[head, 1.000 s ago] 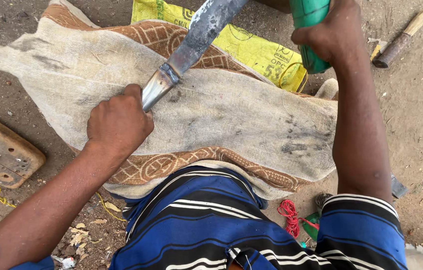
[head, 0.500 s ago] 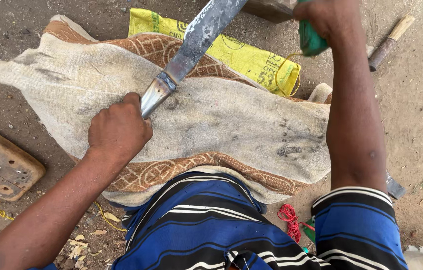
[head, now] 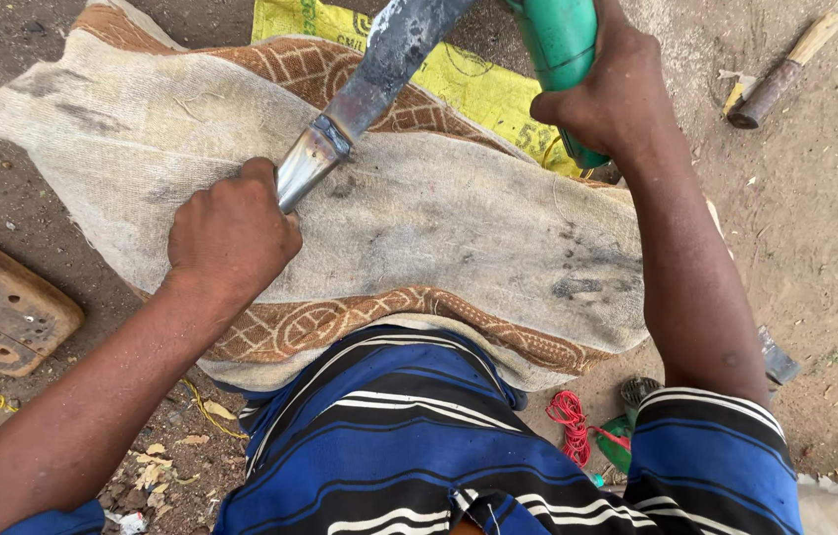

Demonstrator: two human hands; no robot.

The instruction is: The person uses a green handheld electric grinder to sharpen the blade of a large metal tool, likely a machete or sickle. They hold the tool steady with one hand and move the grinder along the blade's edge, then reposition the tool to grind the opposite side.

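Your left hand (head: 231,233) is fisted around the handle of the big knife (head: 379,74), blade angled up over the cloth (head: 459,228) on your lap; your right hand (head: 612,94) is clamped on the green tool (head: 558,40), above the yellow sack (head: 478,94)

Single head-worn view, looking almost straight down over the wearer's own striped shirt (head: 419,436) at the bottom edge. Close in: both forearms run up from the lower corners, left hand (head: 231,233) near centre, right hand (head: 607,94) near the top edge. Cloth (head: 459,228) fills the middle; knife (head: 369,84) cut off by the upper border. Bare ground (head: 815,218) at both sides. No second view sharing the scene.
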